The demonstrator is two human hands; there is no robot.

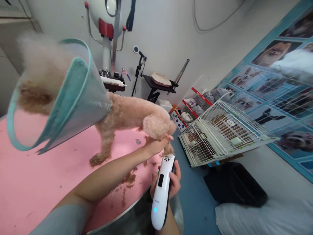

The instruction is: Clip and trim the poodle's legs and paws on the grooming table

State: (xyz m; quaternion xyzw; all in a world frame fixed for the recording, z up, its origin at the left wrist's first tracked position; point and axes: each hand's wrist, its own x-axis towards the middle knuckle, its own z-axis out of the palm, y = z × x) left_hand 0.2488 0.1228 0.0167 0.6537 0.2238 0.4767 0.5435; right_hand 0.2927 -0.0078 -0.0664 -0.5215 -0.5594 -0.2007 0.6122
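"Our step?"

"Apparently clipping. The dog [132, 111] stands on the pink table [26, 182]; our right hand [174, 182] grips the hair clipper [162, 194] at its hind leg [168, 149], which our left hand [156, 146] seems to clasp."

"Next pass?"

"We'd need that leg steady."

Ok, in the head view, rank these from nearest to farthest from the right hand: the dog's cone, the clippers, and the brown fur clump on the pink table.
1. Clippers: held in the right hand.
2. Brown fur clump: on the pink table, left of that hand in the picture.
3. Cone: around the dog's head, at the picture's left side.
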